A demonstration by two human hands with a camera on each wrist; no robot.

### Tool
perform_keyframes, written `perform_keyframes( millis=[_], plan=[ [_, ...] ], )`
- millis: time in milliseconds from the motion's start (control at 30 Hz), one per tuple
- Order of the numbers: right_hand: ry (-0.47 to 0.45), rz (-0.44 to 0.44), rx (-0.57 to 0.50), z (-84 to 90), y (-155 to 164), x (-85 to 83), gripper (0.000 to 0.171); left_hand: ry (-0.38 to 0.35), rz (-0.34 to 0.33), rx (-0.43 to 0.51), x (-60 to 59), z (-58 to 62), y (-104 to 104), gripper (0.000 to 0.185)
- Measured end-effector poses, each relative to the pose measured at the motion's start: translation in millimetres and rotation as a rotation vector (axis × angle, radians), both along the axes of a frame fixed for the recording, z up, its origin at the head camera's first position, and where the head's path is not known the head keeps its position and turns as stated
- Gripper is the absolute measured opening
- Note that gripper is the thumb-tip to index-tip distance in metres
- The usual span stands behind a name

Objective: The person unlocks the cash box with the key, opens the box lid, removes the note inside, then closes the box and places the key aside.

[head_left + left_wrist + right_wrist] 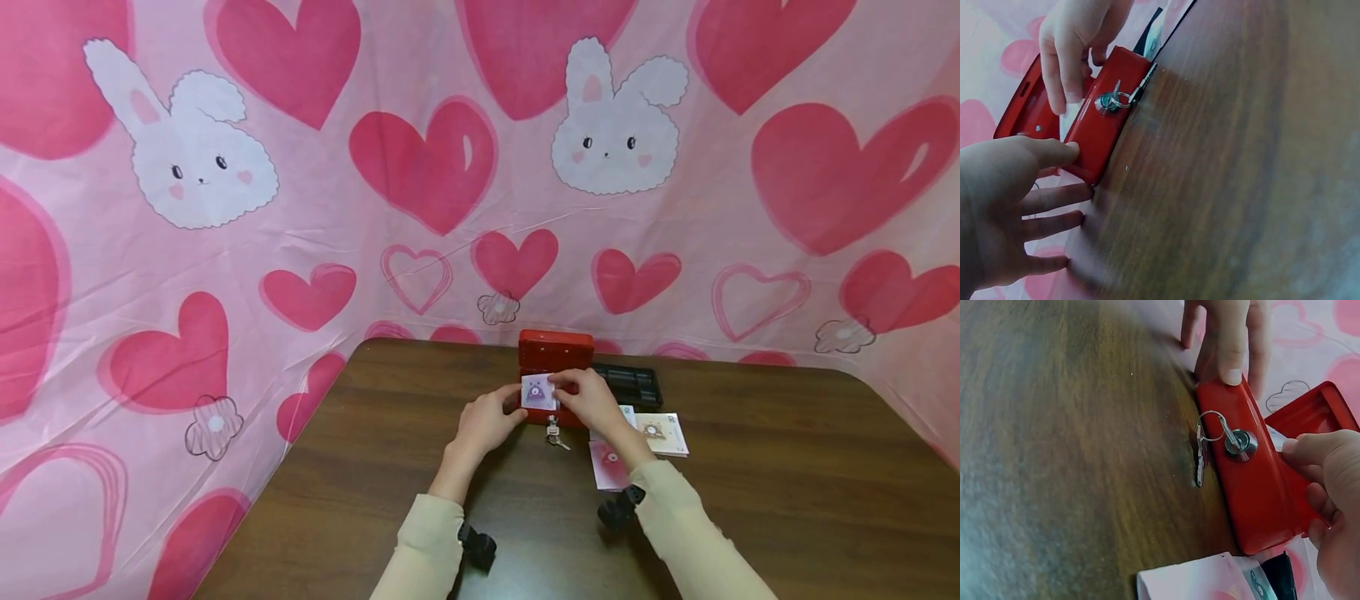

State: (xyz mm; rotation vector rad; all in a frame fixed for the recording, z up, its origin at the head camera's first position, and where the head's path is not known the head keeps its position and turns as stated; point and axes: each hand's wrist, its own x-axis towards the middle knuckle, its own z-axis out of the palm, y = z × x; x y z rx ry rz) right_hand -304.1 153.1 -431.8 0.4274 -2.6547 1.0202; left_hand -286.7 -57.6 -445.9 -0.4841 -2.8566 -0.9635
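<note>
- The red cash box [556, 367] is standing open at the far middle of the table [750, 500], its lid raised toward the heart-patterned backdrop [420, 167].
- The key [1235, 439] is sitting in the front lock, with a ring and spare key [1200, 459] hanging down to the table, so unlocking and opening are judged complete.
- The black coin tray [630, 382] is lying on the table just right of the box, apparently already lifted out.
- The right hand [588, 398] is pinching a white-and-purple note [537, 392] between thumb and fingers over the open box.
- The left hand [487, 421] is resting against the box's front left corner with its fingers extended and its thumb on the rim, and is grasping nothing.
- Three more notes are lying right of the box: a pink note [607, 465], a beige note [662, 433] and a third one [624, 414] largely hidden under the right forearm. Judged from this, the handling of notes is partly done and several are remaining.
- Whether the held note is going in or coming out cannot be told.
- Open room: bare table is extending wide to the left, right and near side of the box.
- Edges: the raised lid is limiting reach behind the box, and the hanging key is crowding the front edge.
</note>
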Motion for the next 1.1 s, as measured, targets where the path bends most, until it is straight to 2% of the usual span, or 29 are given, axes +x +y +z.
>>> perform_keyframes(
  millis=[367,633,1100],
  plan=[
    [0.063,-0.059,-0.049,2.8,2,4.4,0.024,-0.001,0.02,-0.02,0.1,1.7,2,0.047],
    [0.064,-0.076,-0.098,7.0,8,13.5,0.024,-0.01,0.019,-0.009,0.6,2.0,1,0.047],
    [0.083,-0.121,-0.182,12.5,16,28.6,0.026,0.014,0.027,-0.007,1.2,2.3,1,0.046]
  ],
)
